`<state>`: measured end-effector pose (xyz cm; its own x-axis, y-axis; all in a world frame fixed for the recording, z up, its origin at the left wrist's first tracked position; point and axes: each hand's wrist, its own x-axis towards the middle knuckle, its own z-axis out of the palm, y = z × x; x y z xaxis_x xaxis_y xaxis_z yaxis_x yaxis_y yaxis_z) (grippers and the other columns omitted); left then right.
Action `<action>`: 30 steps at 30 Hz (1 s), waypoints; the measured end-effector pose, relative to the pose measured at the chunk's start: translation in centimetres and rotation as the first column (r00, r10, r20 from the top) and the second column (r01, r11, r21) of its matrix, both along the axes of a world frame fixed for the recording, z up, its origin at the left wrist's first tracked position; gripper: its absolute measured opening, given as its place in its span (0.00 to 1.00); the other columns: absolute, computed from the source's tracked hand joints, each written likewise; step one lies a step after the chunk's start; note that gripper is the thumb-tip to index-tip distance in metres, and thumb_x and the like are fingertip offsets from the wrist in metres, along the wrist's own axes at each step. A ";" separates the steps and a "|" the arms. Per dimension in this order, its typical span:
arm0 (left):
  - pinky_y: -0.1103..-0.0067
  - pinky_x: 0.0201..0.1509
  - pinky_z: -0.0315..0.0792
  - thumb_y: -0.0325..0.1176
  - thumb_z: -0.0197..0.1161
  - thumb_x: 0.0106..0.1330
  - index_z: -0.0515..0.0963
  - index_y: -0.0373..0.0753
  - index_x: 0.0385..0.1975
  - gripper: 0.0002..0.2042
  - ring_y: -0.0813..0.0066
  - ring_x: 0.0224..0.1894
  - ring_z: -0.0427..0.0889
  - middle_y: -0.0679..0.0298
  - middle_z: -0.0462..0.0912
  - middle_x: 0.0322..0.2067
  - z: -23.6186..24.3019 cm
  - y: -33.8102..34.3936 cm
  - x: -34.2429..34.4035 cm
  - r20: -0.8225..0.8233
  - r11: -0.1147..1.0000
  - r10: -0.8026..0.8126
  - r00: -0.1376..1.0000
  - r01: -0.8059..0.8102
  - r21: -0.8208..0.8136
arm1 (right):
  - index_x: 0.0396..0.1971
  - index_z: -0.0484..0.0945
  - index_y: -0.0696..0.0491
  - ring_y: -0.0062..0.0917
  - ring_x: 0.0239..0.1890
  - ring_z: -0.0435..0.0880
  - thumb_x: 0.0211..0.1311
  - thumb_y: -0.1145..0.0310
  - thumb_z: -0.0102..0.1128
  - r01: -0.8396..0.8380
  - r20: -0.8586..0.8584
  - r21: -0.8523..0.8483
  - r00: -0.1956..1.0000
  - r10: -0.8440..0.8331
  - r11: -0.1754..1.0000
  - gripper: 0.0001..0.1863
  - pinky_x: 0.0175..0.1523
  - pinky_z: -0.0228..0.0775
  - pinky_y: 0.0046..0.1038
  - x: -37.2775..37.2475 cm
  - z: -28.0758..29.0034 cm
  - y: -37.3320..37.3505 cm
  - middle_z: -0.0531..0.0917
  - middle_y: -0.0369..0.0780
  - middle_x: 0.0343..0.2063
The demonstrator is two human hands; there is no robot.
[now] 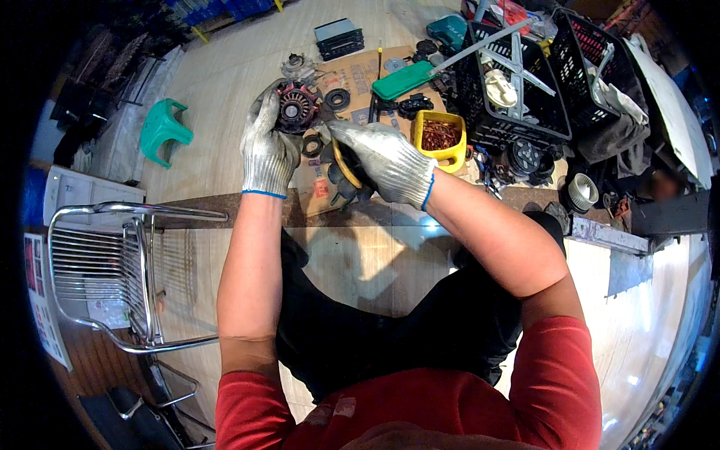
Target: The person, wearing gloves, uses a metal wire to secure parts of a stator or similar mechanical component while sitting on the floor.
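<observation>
Both my hands wear white knit gloves with blue cuffs. My left hand (266, 139) is closed around the rim of a round motor stator (297, 107), with dark reddish windings ringing its open centre. Just to the right, my right hand (382, 154) is wrapped round a hand tool with a curved yellow handle (344, 163), probably pliers. Its working end points toward the stator, but the glove hides much of it. A dark ring (337, 99) lies on the cardboard (352, 71) beyond. Below my right hand, a dark fan-like part (341, 187) rests partly hidden.
A cut yellow jug (459, 129) full of copper wire pieces stands right of my right hand. Behind it are a green-headed swatter (403, 81) and black crates (510, 124) of parts. A green stool (163, 132) and a metal chair (135, 277) stand left.
</observation>
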<state>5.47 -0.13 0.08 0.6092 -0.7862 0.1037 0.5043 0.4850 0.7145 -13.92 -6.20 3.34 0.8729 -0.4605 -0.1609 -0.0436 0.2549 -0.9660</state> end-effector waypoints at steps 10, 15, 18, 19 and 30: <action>0.64 0.49 0.79 0.54 0.53 0.70 0.75 0.32 0.49 0.27 0.58 0.42 0.84 0.54 0.83 0.43 1.0 0.4 0.7 -0.306 0.980 -0.142 0.941 0.177 0.089 | 0.33 0.78 0.55 0.25 0.20 0.81 0.70 0.54 0.52 -0.046 0.075 0.543 0.997 0.006 0.839 0.18 0.21 0.72 0.24 -0.8 1.0 0.1 0.84 0.40 0.24; 0.71 0.34 0.81 0.57 0.51 0.70 0.76 0.34 0.50 0.28 0.62 0.34 0.84 0.57 0.84 0.38 0.9 0.6 0.8 -0.266 0.977 -0.151 0.952 0.184 0.103 | 0.34 0.78 0.55 0.25 0.23 0.84 0.71 0.54 0.52 -0.051 0.049 0.486 0.998 0.031 0.872 0.18 0.25 0.78 0.26 -0.9 1.1 -0.4 0.84 0.41 0.26; 0.78 0.22 0.74 0.61 0.48 0.69 0.75 0.34 0.52 0.32 0.69 0.27 0.81 0.57 0.83 0.37 1.4 0.5 0.0 -0.231 0.983 -0.121 0.965 0.149 0.107 | 0.35 0.78 0.56 0.25 0.23 0.84 0.71 0.54 0.52 -0.043 0.063 0.510 0.998 0.013 0.859 0.18 0.26 0.79 0.26 -1.3 1.2 -0.8 0.85 0.42 0.26; 0.79 0.21 0.72 0.62 0.48 0.69 0.75 0.34 0.52 0.32 0.70 0.26 0.80 0.57 0.83 0.36 0.7 0.6 0.6 -0.213 0.979 -0.190 0.958 0.202 0.035 | 0.35 0.78 0.56 0.26 0.24 0.84 0.71 0.54 0.52 -0.038 0.066 0.518 0.998 0.005 0.855 0.18 0.26 0.80 0.26 -1.5 1.2 -1.0 0.85 0.42 0.26; 0.77 0.18 0.67 0.64 0.49 0.67 0.66 0.32 0.60 0.38 0.73 0.22 0.71 0.57 0.77 0.37 0.3 1.9 2.0 -0.035 0.736 -0.648 0.761 0.614 -0.285 | 0.34 0.80 0.61 0.26 0.19 0.84 0.72 0.54 0.50 -0.083 0.075 0.370 0.995 0.059 0.925 0.23 0.23 0.82 0.28 -2.7 2.2 -2.5 0.84 0.43 0.23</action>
<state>7.46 1.72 0.36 0.0027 -0.9532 0.3024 0.8317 0.1701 0.5285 -16.58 -8.68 5.51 0.9147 -0.3147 -0.2537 -0.0181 0.5952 -0.8034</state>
